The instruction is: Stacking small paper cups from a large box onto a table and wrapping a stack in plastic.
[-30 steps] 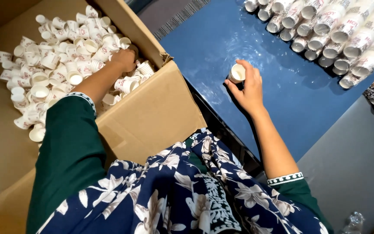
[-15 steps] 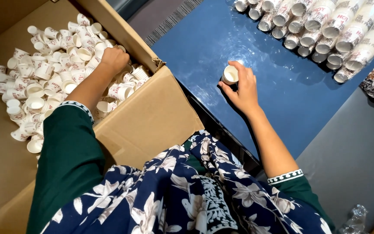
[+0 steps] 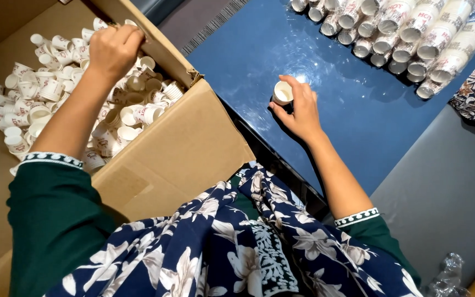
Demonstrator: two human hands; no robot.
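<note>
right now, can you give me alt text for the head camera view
A person's left hand reaches into a cardboard box full of loose small paper cups, while the right hand holds one small cup over a dark blue table. Stacked cups lie in rows at the table's far end.

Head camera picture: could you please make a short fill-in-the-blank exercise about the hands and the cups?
1. The right hand holds one small paper cup over the ____ table.
2. The left hand reaches into a ____ box full of loose cups.
3. At the table's far end, the stacked cups lie on their ____.

Missing words: blue; cardboard; sides
</note>
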